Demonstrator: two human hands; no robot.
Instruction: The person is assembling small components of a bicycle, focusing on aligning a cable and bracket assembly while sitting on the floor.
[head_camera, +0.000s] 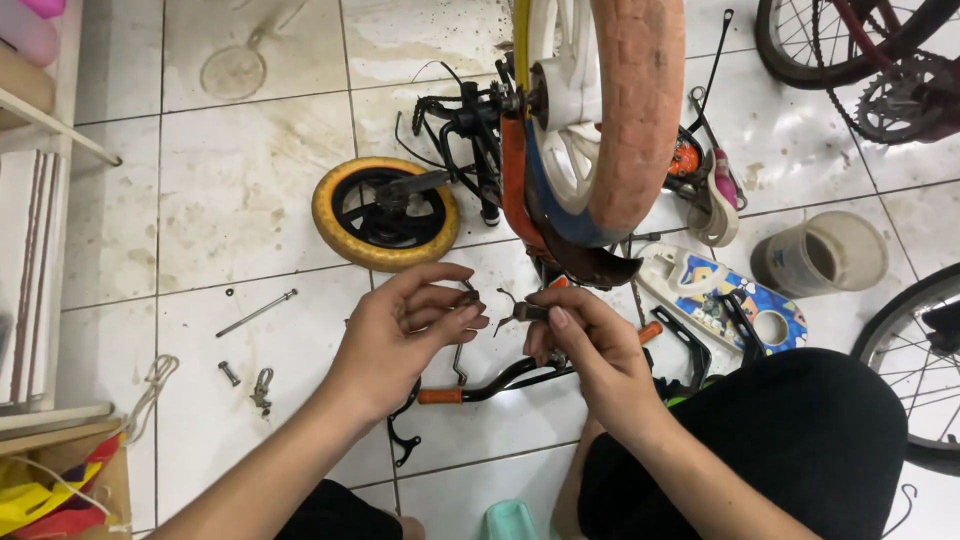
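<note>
Two hands meet just below the upturned kids' bike, both pinching small metal hardware. Right hand (590, 345) has thumb and fingers clamped on a small dark metal bracket (522, 313) with little prongs sticking out, held up in the air over the tiled floor (250, 200). Left hand (405, 330) sits right beside it, fingertips closed together on a tiny metal piece (468, 296) that's too small to make out properly. Directly above them hangs the bike's big wheel with a faded orange tyre (640, 110) and white rim. Under the hands lies a black bar with orange ends (500, 383). Off to the left there's a yellow training wheel (385, 213) flat on the tiles, then further out a long bolt (257, 313) and a couple of loose bits (262, 388). Right side has a grey plastic cup (820, 252) and a colourful chain guard (720, 298).
</note>
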